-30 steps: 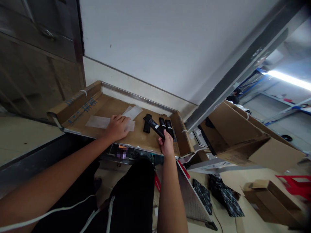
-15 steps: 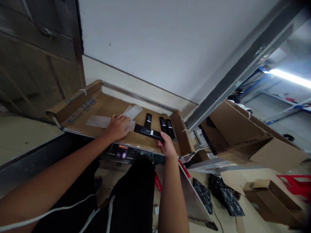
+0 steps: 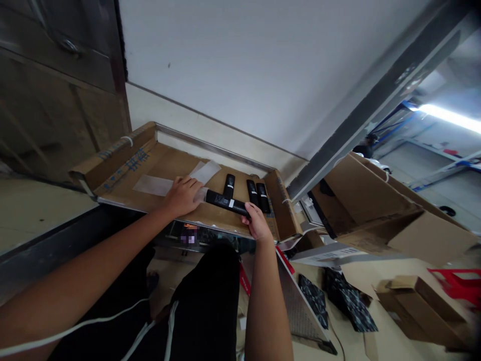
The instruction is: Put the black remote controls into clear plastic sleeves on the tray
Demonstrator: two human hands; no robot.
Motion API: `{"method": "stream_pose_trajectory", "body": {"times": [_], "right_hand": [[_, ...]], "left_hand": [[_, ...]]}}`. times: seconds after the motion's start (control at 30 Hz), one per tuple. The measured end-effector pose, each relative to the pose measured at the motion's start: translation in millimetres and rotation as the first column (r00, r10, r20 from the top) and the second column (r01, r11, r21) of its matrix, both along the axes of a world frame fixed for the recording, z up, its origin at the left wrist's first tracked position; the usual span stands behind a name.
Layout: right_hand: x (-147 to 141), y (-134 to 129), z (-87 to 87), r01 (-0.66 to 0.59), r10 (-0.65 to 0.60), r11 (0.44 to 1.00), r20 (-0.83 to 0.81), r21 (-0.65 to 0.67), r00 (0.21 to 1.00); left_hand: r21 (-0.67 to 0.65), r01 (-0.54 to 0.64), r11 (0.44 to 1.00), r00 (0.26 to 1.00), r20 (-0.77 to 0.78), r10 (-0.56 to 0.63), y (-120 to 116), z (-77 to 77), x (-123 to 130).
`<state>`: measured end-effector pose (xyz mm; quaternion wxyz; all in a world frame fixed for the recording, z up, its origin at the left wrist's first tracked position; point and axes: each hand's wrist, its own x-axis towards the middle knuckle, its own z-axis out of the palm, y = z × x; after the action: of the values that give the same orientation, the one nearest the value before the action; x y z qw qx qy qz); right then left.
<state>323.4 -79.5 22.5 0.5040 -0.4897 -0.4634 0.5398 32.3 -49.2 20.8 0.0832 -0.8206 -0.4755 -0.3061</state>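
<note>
My left hand [image 3: 184, 194] is closed on a translucent plastic sleeve [image 3: 153, 185], whose right end meets the tip of a black remote-like device. That black device [image 3: 225, 201] is held at its right end by my right hand [image 3: 257, 220], with a small white label on its face. Another translucent sleeve [image 3: 206, 171] lies behind my left hand. On the cardboard tray [image 3: 169, 155] rest three more black devices: one [image 3: 229, 185] just behind the held one and two side by side [image 3: 257, 194] near the tray's right wall.
A large open cardboard box [image 3: 372, 200] stands at the right, with a smaller box [image 3: 421, 306] on the floor. Black patterned packages [image 3: 349, 301] lie below it. A white wall [image 3: 240, 75] rises behind the tray. A person is far back at the right.
My right hand has moved the black device slightly left, and its left tip now sits in the mouth of the sleeve. My left hand stays nearly still.
</note>
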Motion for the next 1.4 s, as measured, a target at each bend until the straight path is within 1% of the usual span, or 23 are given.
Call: {"method": "stream_pose_trajectory", "body": {"times": [0.13, 0.27, 0.37, 0.53, 0.73, 0.87, 1.0, 1.13, 1.2, 1.3, 1.4], "right_hand": [[-2.1, 0.3, 0.3, -0.092, 0.092, 0.996, 0.089, 0.0, 0.992], [-10.1, 1.3, 3.6, -0.171, 0.169, 0.985, 0.15, 0.006, 0.974], [-19.5, 2.4, 6.4, -0.183, 0.178, 0.983, 0.153, 0.015, 0.972], [-38.1, 5.8, 6.4, -0.189, 0.185, 0.982, 0.151, 0.016, 0.971], [-62.9, 11.0, 0.8, -0.177, 0.17, 0.983, 0.142, 0.039, 0.975], [-77.0, 12.0, 2.2, -0.216, 0.206, 0.975, 0.145, 0.055, 0.968], [-80.8, 12.8, 2.8, -0.251, 0.244, 0.967, 0.145, 0.036, 0.959], [-78.3, 14.0, 1.2, -0.26, 0.252, 0.965, 0.131, 0.042, 0.959], [-77.6, 14.1, 1.4, -0.267, 0.259, 0.963, 0.129, 0.048, 0.957], [-77.9, 13.3, 3.2, -0.264, 0.259, 0.964, 0.12, 0.031, 0.959], [-78.8, 12.1, 4.8, -0.262, 0.257, 0.965, 0.103, 0.03, 0.961]], "left_hand": [[-0.001, 0.025, 1.0, 0.999, -0.026, -0.025, 0.0, 0.4, -0.7], [-0.013, 0.064, 0.998, 0.997, -0.034, -0.064, -0.1, 1.0, -1.6], [0.0, 0.084, 0.996, 0.995, -0.049, -0.084, 0.3, 0.8, -1.3], [0.019, 0.081, 0.997, 0.994, -0.068, -0.079, 0.7, 0.0, -0.3], [-0.001, 0.094, 0.996, 0.994, -0.062, -0.093, 0.9, 0.2, -0.3], [-0.02, 0.104, 0.994, 0.993, -0.057, -0.105, 0.4, 0.3, -0.1], [-0.022, 0.128, 0.992, 0.992, -0.017, -0.128, -2.2, 1.4, -0.1], [-0.006, 0.205, 0.979, 0.978, 0.031, -0.205, -8.0, 5.0, -0.9], [0.017, 0.225, 0.974, 0.973, 0.057, -0.225, -10.7, 6.4, -1.2], [0.05, 0.175, 0.983, 0.98, 0.084, -0.178, -12.0, 6.5, -0.6], [0.062, 0.103, 0.993, 0.992, 0.063, -0.107, -10.2, 5.4, 0.7]]}}
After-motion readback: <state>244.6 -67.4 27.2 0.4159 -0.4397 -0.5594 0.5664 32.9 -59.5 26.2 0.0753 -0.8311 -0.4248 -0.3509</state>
